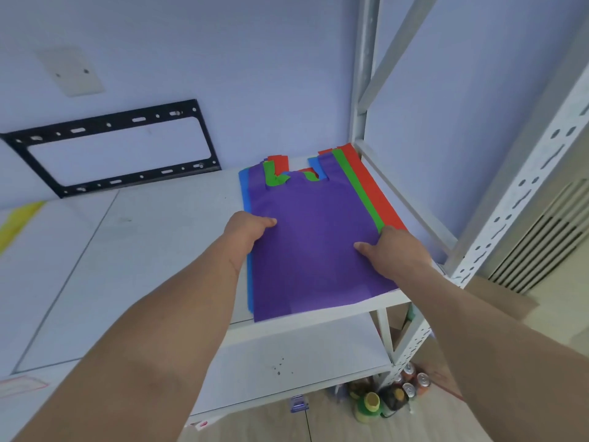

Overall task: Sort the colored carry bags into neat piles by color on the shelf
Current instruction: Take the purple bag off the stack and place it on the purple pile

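- On the shelf [178,237], at its right end, lies one mixed stack of bags: a purple bag [314,237] on top, blue [244,193] peeking out along the left, green [361,189] and red [376,186] along the right.
- Left hand [247,229] grips the purple bag's left edge, thumb on top; the fingers seem tucked under the edge, though they are hidden from view.
- Right hand [395,250] holds the bag's right side the same way, thumb pressed on the purple fabric, fingers curled out of sight over the green and red edges.
- Sorting looks barely begun: all four colours sit in one pile, edges fanned and handles crossed at the far end.
- Nothing that reads as a finished colour pile shows on the rest of the shelf; a yellow strip [19,224] at far left may be another bag, but it is too blurred to tell.
- Left to do: lift the purple one off, start its own pile, then separate blue, green and red.
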